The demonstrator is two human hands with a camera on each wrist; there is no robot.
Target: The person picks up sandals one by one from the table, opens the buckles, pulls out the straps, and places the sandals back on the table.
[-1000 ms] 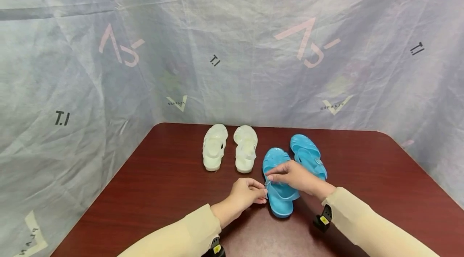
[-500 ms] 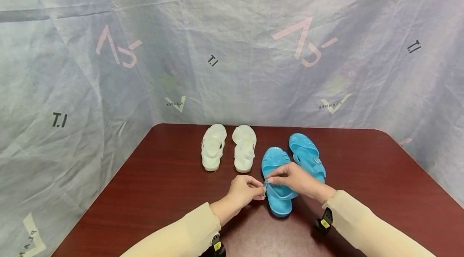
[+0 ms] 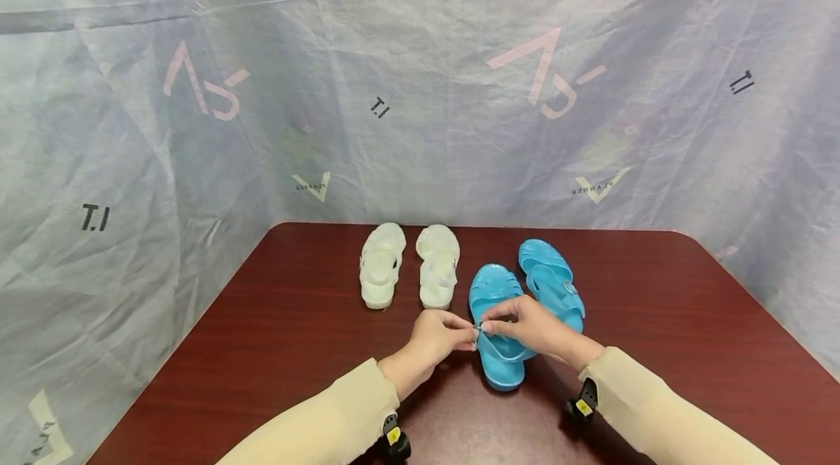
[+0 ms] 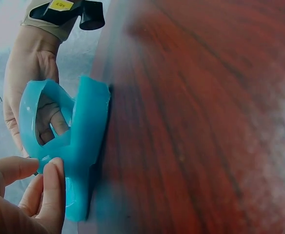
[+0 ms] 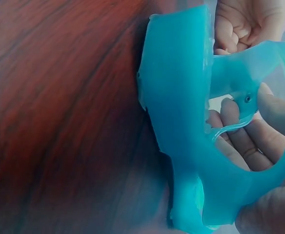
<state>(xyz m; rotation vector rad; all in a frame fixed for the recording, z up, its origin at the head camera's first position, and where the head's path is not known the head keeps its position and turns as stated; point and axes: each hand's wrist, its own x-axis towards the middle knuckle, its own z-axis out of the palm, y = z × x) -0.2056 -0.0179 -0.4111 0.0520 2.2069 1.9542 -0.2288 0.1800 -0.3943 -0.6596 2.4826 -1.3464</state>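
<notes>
A blue jelly sandal (image 3: 504, 375) stands on the table, toe pointing away. At its left side my left hand (image 3: 433, 337) pinches the strap's fastening between thumb and fingers. My right hand (image 3: 534, 326) reaches over the sandal from the right and pinches the strap at the same spot, fingertips close to the left ones. In the left wrist view the ankle strap (image 4: 29, 112) arches over the heel. A small round stud (image 5: 248, 98) shows on the strap in the right wrist view. The fingertips partly hide the fastening.
A second blue sandal (image 3: 547, 264) lies just behind and to the right, partly covered by the right hand. Two whitish sandals, one on the left (image 3: 380, 268) and one on the right (image 3: 438, 272), stand farther back. A grey printed cloth (image 3: 420, 86) hangs behind the dark red table (image 3: 295, 348).
My left hand has moved slightly up and toward the right hand, so both sets of fingertips now come together at the strap. The right hand stays at the sandal's side.
</notes>
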